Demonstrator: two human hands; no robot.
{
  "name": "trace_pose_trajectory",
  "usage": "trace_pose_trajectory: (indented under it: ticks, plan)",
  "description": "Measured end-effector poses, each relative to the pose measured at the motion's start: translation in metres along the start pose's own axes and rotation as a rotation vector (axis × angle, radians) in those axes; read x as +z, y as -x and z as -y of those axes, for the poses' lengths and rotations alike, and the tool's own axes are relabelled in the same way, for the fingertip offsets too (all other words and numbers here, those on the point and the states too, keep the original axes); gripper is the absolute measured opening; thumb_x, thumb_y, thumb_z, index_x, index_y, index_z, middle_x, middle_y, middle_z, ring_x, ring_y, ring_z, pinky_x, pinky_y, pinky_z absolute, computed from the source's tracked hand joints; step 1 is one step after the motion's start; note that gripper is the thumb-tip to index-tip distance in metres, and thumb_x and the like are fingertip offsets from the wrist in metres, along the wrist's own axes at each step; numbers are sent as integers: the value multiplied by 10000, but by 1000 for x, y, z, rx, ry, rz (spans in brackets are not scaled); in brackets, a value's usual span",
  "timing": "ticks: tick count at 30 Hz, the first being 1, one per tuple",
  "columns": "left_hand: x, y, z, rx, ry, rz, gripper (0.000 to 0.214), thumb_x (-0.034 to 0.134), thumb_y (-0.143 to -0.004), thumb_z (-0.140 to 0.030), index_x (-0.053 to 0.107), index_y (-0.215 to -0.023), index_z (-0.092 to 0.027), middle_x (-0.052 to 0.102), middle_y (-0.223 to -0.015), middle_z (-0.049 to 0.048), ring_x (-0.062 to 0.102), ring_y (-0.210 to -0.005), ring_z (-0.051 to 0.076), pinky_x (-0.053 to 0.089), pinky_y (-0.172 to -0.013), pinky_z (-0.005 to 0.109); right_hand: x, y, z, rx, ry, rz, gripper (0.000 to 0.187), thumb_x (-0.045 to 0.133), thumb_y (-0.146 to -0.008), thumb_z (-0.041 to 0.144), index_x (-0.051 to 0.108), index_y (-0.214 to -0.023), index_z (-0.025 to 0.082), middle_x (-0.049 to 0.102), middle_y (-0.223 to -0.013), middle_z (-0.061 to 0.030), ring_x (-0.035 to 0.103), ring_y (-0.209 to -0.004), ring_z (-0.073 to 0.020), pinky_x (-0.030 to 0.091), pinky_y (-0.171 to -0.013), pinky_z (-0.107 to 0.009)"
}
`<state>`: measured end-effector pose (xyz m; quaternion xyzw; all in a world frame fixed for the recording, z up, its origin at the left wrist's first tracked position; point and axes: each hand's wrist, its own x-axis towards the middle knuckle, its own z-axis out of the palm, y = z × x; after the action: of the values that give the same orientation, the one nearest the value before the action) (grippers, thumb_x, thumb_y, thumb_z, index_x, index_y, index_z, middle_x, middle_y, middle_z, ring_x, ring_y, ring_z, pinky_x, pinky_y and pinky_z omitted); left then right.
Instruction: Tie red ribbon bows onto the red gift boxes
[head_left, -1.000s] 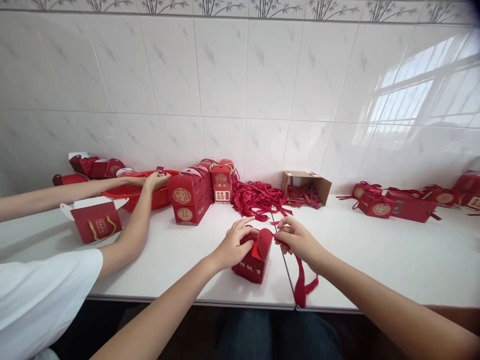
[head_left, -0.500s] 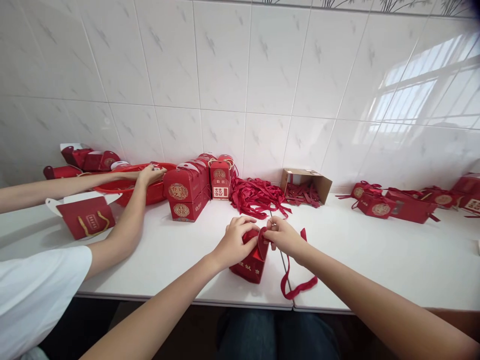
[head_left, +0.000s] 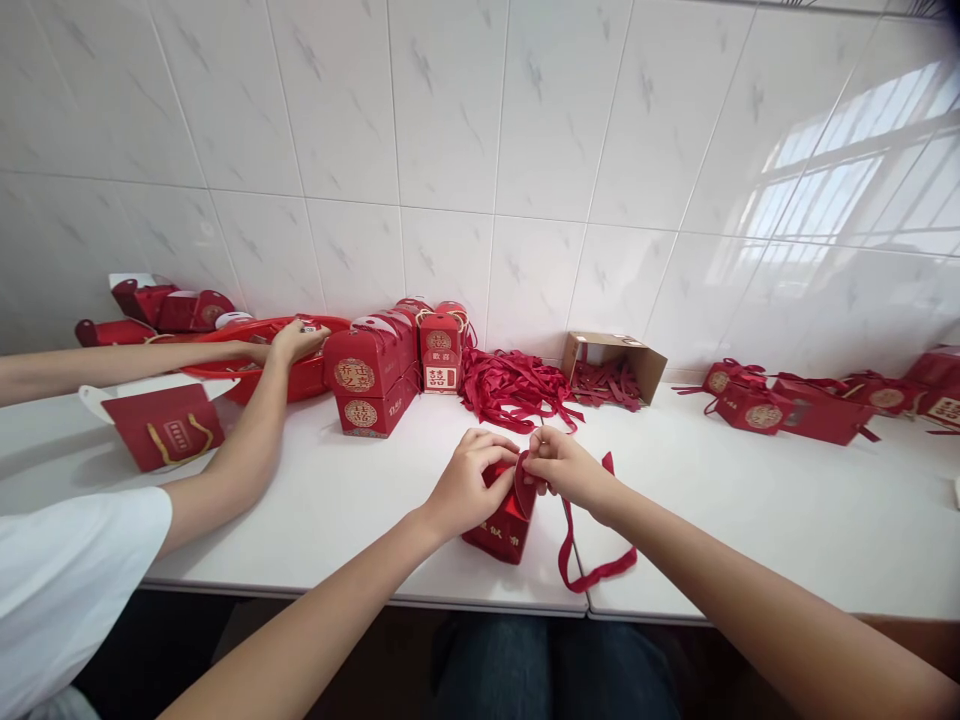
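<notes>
Red box (head_left: 499, 545), pale 似 (head_left: 496, 532), 歡喜 carton (head_left: 441, 352)

Soft daylight — window reflection (head_left: 817, 190) glaring on tiled wall (head_left: 450, 130) at right; faint shadows on white table (head_left: 750, 510) — edges stretched.

Tiled wall (head_left: 450, 120), perhaps window reflection (head_left: 817, 190)
</notes>
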<state>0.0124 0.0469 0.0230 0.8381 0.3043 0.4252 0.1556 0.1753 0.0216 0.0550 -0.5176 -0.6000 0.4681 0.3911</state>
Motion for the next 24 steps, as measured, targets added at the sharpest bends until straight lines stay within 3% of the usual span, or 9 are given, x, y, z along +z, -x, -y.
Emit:
trace_pose_trajectory:
  ticks: [3, 6, 8, 12, 15, 17, 19, 21, 24]
  plan:
    - [1, -1, -1, -15, 11, -34, 141, 514, -813, -178, 649, -784, -207, 658, -903, 58, 557, -952, 220, 460, -870, 383, -2, -2, -2, -69, 172, -87, 125, 543, -720, 171, 427, -743, 214, 580, -650, 27, 545, -596, -135, 407, -559, -261]
    - [-2, -7, -1, -84, 105, -109, 134, 475, -851, -237, 604, -837, -200, 617, -898, 49, 585, -871, 180, 499, -784, 314, -3, -6, -4, -224, 284, -222, 83, 537, -778, 265, 534, -832, 203, 618, -925, -35, 574, -876, -180, 438, -751, -321]
    - [-7, -14, -2, -145, 173, -192, 147, 465, -865, -286, 585, -869, -201, 604, -901, 43, 597, -832, 162, 512, -707, 269, -2, -8, -2, -253, 229, -162, 166, 509, -819, 324, 586, -892, 197, 625, -985, -45, 567, -950, -184, 427, -810, -326]
    - [-23, -22, -6, -167, 163, -296, 179, 508, -843, -346, 588, -914, -203, 607, -961, 46, 595, -916, 179, 513, -741, 277, -4, -4, 15, -276, 98, -10, 264, 527, -824, 408, 616, -729, 178, 610, -722, -12, 572, -715, -158, 431, -686, -297]
    - [-34, -14, -7, -204, 80, -102, 283, 642, -738, -375, 604, -973, -222, 637, -978, 42, 609, -896, 202, 512, -786, 332, -20, 14, 45, -450, -55, -141, 230, 557, -827, 391, 611, -719, 194, 597, -709, -4, 561, -696, -142, 433, -695, -291]
    - [-38, -6, -4, -297, 62, 35, 304, 685, -690, -393, 629, -937, -225, 663, -910, 39, 635, -812, 209, 524, -730, 337, -35, 30, 68, -598, -224, -233, 189, 561, -835, 360, 607, -730, 210, 598, -714, -2, 556, -671, -128, 445, -696, -286]
    - [-39, 2, -1, -412, 110, 19, 277, 660, -707, -419, 641, -894, -215, 677, -838, 43, 649, -722, 204, 529, -649, 321, -48, 43, 85, -690, -362, -271, 152, 553, -838, 323, 587, -732, 219, 572, -670, 16, 533, -601, -112, 442, -630, -264]
    - [-37, 7, 1, -500, 198, -75, 297, 638, -720, -444, 634, -887, -198, 678, -784, 45, 643, -661, 192, 528, -616, 314, -52, 48, 90, -690, -392, -275, 155, 542, -834, 307, 569, -711, 217, 549, -635, 27, 497, -542, -102, 416, -564, -247]
    - [-33, 11, 2, -596, 409, -137, 357, 640, -710, -467, 602, -905, -171, 666, -725, 33, 636, -658, 180, 537, -670, 333, -41, 36, 72, -526, -162, -210, 189, 545, -820, 322, 584, -680, 201, 569, -676, 10, 521, -618, -123, 415, -605, -258]
